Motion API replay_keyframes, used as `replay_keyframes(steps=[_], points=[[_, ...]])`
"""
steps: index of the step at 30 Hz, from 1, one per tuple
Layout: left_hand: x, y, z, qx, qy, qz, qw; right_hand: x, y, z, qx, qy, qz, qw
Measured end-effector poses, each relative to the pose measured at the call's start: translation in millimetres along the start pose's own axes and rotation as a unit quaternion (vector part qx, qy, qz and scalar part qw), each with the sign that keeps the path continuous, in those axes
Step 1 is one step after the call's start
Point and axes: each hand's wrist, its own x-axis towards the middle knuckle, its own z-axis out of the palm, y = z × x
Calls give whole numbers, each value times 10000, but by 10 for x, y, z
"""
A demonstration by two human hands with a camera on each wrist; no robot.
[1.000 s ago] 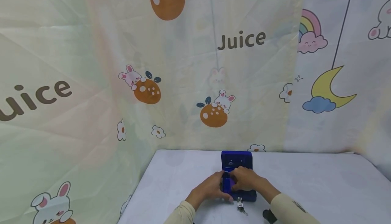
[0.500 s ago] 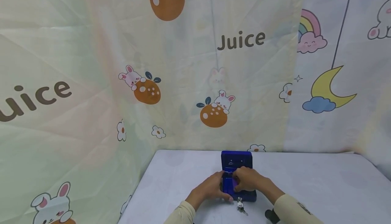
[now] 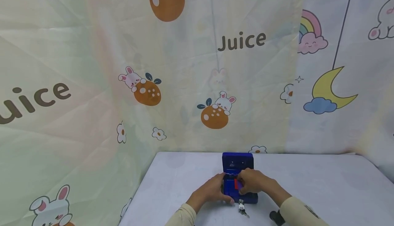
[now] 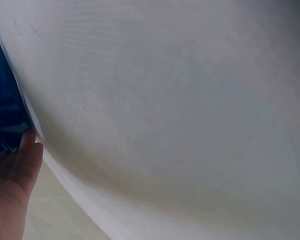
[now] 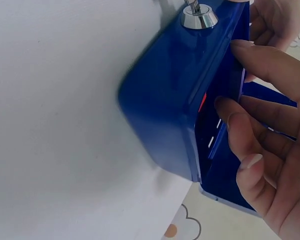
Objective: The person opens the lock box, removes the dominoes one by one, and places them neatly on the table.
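A blue metal cash box (image 3: 231, 191) sits on the table with its lid (image 3: 237, 161) raised at the back. My left hand (image 3: 212, 188) holds the box's left side, thumb at the front corner and fingers further back. My right hand (image 3: 250, 181) reaches inside, pinching a thin purple, flat piece (image 5: 235, 82) between thumb and fingers; the piece stands on edge and is partly hidden. Beside it inside the box shows something red (image 3: 236, 184). At the front, a round silver lock (image 5: 200, 17) holds a key, and a small bunch of keys (image 3: 243, 210) hangs from it.
A white cloth-covered table (image 3: 307, 181) bears the box, which stands near its far edge. Printed curtains (image 3: 184, 48) close in behind and at the sides. A dark rounded object (image 3: 277, 217) shows by the right sleeve.
My right hand has slid a little to the right inside the box with the purple piece. The red thing has come into view to its left. My left hand has stayed in place.
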Motion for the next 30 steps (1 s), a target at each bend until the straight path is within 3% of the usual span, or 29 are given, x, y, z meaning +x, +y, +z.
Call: replay_keyframes(steps=[9,30], points=[[-7,0,13,-102,-17,-151,9998,-76,53,-26,60,-7,117,9999],[46,-52,54,-32,65,-5,10000,-142,183,-181,169,-239,333,9990]])
